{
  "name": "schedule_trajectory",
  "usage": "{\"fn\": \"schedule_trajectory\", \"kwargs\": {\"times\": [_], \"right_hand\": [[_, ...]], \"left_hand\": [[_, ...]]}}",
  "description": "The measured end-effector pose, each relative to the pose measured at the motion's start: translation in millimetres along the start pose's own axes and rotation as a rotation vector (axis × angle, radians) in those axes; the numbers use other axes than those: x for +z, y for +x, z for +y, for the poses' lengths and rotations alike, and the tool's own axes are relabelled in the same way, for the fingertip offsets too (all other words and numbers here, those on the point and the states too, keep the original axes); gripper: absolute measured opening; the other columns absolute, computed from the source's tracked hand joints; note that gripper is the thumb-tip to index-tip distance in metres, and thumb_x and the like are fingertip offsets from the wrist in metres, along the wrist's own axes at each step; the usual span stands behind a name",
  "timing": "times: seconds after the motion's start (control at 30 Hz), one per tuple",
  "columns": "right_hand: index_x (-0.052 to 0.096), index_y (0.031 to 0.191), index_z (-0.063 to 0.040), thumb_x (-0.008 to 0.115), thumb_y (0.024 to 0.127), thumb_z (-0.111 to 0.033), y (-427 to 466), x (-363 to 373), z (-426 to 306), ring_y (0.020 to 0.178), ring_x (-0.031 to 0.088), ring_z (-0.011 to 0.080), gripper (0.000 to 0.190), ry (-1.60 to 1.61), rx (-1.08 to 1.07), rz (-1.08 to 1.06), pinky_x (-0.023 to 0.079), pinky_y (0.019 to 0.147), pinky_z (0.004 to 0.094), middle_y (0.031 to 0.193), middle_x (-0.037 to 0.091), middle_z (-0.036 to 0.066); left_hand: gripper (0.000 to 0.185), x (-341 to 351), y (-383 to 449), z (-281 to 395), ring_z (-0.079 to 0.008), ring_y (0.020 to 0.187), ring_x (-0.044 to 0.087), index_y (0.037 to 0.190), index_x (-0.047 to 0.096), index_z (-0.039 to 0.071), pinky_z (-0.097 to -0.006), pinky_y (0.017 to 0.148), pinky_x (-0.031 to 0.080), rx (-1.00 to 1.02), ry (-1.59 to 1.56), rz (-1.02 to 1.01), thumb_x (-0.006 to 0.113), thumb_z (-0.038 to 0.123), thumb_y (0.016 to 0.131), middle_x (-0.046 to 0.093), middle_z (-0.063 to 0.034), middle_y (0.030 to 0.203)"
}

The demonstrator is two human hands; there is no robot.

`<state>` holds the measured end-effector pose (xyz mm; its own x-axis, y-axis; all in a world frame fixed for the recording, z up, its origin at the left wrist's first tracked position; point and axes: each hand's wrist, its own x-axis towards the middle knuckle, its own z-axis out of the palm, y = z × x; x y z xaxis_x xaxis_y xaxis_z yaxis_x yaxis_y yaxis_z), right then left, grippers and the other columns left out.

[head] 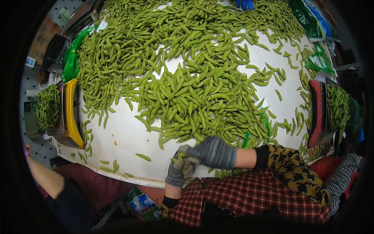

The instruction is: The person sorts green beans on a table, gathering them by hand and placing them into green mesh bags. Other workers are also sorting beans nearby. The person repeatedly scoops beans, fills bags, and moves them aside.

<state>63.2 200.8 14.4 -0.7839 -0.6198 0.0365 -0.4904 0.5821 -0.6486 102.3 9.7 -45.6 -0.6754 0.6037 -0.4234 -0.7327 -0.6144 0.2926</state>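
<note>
Both of my hands wear grey knitted gloves and meet at the near edge of the white table (122, 146). My left hand (177, 169) is upright, its fingers curled around a few green soybean pods (181, 155). My right hand (211, 152) reaches across from the right, back side up, with its fingertips against these pods and the left fingers. It is slightly blurred, and its own grasp is partly hidden. Just beyond my hands lies a large heap of green soybean pods (192, 99). More pods (228, 173) lie beneath my right forearm.
A yellow-edged scale (73, 114) with pods stands at left, a red-edged one (317, 114) at right. Green net bags (71, 63) hang by the left edge. Other people are close: a bare forearm (46, 175) left, a checked sleeve (342, 175) right, a blue-gloved hand (244, 4) opposite.
</note>
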Motion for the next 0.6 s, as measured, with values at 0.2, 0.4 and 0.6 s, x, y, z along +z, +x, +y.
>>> {"fn": "schedule_trajectory", "kwargs": {"times": [0.2,0.4,0.6], "right_hand": [[0.047,0.122,-0.012,0.050,0.082,-0.034,-2,-12,11,0.049,0.055,0.0211,0.045,-0.024,-0.146,0.236,0.044,0.044,0.0310,0.058,0.056,0.005],[0.062,0.085,-0.008,0.058,0.071,-0.010,-7,-77,75,0.076,0.054,0.0288,0.015,-0.567,0.180,0.274,0.043,0.066,0.0386,0.080,0.055,0.011],[0.059,0.088,-0.006,0.056,0.075,-0.013,-8,-57,25,0.080,0.056,0.0271,0.016,0.091,0.059,0.314,0.044,0.072,0.0377,0.081,0.058,0.011]], "left_hand": [[0.018,-10,-2,-3,-0.0099,0.035,0.031,0.093,0.049,0.005,-0.0215,0.028,0.028,0.094,-0.117,-0.118,0.046,0.022,0.090,0.043,-0.0031,0.054],[0.028,-6,6,-5,-0.0159,0.048,0.047,0.074,0.049,0.002,-0.0230,0.036,0.037,0.086,-0.077,-0.103,0.052,0.027,0.086,0.049,-0.0082,0.069],[0.028,0,-5,4,-0.0291,0.087,0.058,0.083,0.050,0.005,-0.0370,0.050,0.054,-0.028,0.046,0.061,0.049,0.032,0.087,0.053,-0.0159,0.095]]}}
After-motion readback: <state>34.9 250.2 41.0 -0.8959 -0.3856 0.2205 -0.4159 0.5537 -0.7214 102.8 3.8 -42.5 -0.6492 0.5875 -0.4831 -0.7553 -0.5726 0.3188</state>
